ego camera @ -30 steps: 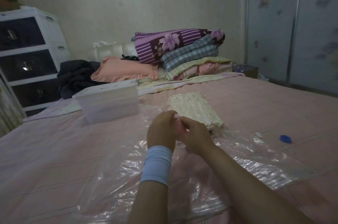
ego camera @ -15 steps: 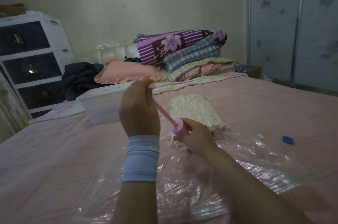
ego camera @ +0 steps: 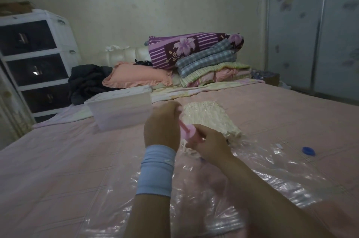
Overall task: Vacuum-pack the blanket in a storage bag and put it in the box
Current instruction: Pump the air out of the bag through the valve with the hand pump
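On a pink bed (ego camera: 58, 160) at the centre of the frame, a person is working a pink hand pump (ego camera: 191, 135) over a clear storage bag (ego camera: 272, 175). The left hand (ego camera: 162, 127), above a blue wristband (ego camera: 155, 171), is closing its fingers round the top of the plunger rod (ego camera: 182, 126), while the right hand (ego camera: 209, 144) is wrapping its fingers round the barrel. To do the step well, the right hand likely needs to keep the barrel pressed square on the valve, hidden under the hands, while the left is stroking straight along the rod. The pump is tilting, rod toward the upper left, base toward the lower right. The folded cream blanket (ego camera: 209, 116) is lying just beyond the hands, apparently in the bag's far end, its long axis running from right of centre up and leftward toward the pillows. The clear box (ego camera: 120, 109) is waiting left of centre; a blue cap (ego camera: 308, 150) is lying at right.
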Action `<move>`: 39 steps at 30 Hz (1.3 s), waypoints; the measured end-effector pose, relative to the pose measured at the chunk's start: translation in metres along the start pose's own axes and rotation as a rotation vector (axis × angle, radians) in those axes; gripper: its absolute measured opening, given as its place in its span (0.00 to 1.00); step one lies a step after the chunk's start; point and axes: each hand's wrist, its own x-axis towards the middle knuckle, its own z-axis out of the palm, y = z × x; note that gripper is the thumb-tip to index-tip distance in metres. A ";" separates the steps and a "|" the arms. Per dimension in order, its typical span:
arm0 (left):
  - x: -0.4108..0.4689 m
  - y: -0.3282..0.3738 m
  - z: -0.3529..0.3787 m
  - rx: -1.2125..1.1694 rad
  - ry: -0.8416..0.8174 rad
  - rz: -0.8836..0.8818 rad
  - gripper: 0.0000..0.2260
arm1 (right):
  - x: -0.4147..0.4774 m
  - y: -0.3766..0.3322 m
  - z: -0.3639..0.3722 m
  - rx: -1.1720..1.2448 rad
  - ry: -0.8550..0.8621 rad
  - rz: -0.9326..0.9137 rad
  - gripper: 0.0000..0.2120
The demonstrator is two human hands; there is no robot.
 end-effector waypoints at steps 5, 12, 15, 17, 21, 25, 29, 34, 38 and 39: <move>0.020 -0.002 -0.032 -0.041 0.349 0.105 0.09 | -0.002 0.000 -0.003 0.040 -0.004 0.007 0.25; -0.011 0.001 0.029 -0.144 0.125 -0.007 0.05 | -0.005 0.001 0.001 0.032 0.013 -0.003 0.21; -0.029 0.001 0.046 -0.185 -0.200 -0.144 0.06 | -0.009 -0.005 -0.001 0.030 0.058 -0.051 0.24; -0.027 -0.003 0.044 -0.142 -0.264 -0.136 0.06 | -0.010 -0.005 -0.001 0.030 0.043 -0.063 0.23; -0.011 -0.006 0.016 -0.051 -0.160 0.000 0.06 | -0.006 -0.001 -0.003 0.001 -0.016 -0.024 0.24; 0.016 -0.006 -0.028 -0.022 0.143 0.125 0.06 | -0.007 -0.003 -0.004 0.012 -0.018 -0.014 0.24; 0.018 -0.007 -0.037 -0.035 0.270 0.113 0.08 | -0.008 -0.003 -0.002 0.028 -0.016 -0.006 0.23; 0.005 -0.003 0.000 -0.138 0.209 0.054 0.06 | -0.007 -0.003 -0.005 0.015 -0.038 -0.007 0.24; -0.020 -0.004 0.041 -0.284 -0.214 -0.105 0.08 | -0.006 -0.001 -0.011 -0.015 -0.028 -0.057 0.18; -0.024 -0.005 0.049 -0.341 -0.302 -0.152 0.09 | -0.007 -0.002 -0.013 -0.019 -0.021 -0.072 0.20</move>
